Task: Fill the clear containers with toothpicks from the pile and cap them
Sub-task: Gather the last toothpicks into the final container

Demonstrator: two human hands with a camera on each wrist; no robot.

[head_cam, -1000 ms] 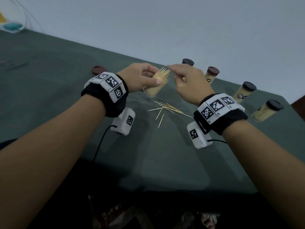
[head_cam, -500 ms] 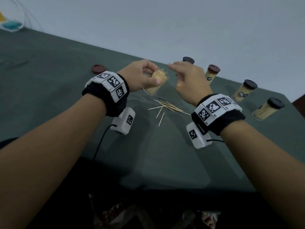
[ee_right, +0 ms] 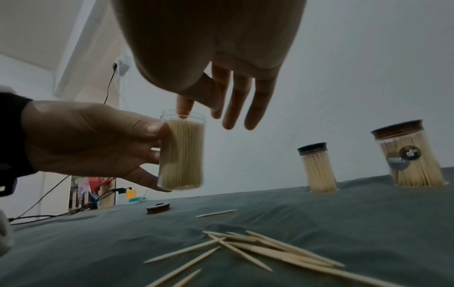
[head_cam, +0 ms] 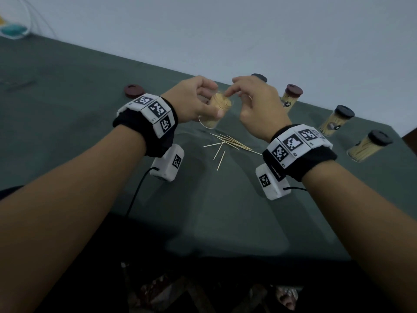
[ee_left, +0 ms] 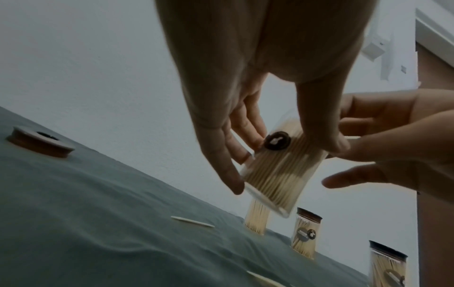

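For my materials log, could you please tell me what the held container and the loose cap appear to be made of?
The container in the left hand looks like clear glossy plastic, possibly glass: the toothpicks show through its wall. The loose cap looks matte reddish-brown, perhaps wood or plastic.

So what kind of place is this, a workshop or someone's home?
Probably an ordinary room at home: a table under green cloth against a plain wall, a plugged-in charger, and household clutter behind.
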